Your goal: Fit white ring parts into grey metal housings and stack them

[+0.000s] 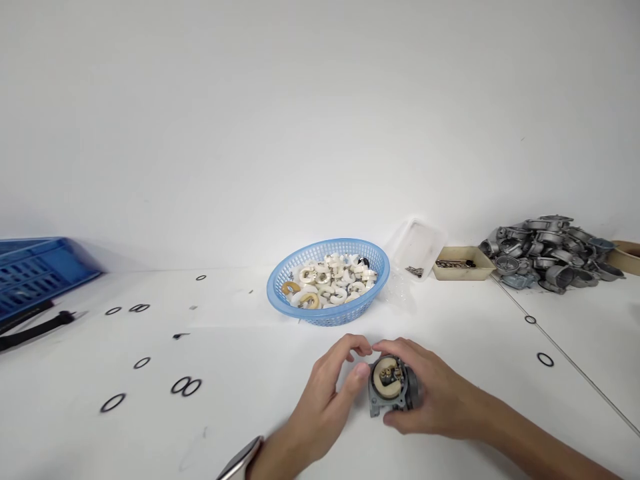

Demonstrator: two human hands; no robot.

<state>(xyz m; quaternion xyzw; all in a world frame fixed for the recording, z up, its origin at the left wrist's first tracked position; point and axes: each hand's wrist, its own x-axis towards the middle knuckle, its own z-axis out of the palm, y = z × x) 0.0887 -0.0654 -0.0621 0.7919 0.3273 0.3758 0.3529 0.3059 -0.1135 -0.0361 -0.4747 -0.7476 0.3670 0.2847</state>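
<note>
A grey metal housing (375, 401) stands on the white table with its round opening facing up. Inside it lies a cream C-shaped float (383, 385) around small brass parts. My right hand (433, 390) wraps round the housing from the right, fingers behind and thumb in front. At its left side is my left hand (333, 393), with index finger and thumb curved apart and nothing seen between them. The left thumb tip is right beside the housing's rim; whether it touches cannot be made out.
Behind the hands sits a blue basket (327, 317) of white floats. Further right are a clear tray (420, 243), a beige tray (463, 272) and a pile of metal bowls (555, 253). Black rings (113, 402) and a blue crate (45, 273) lie left.
</note>
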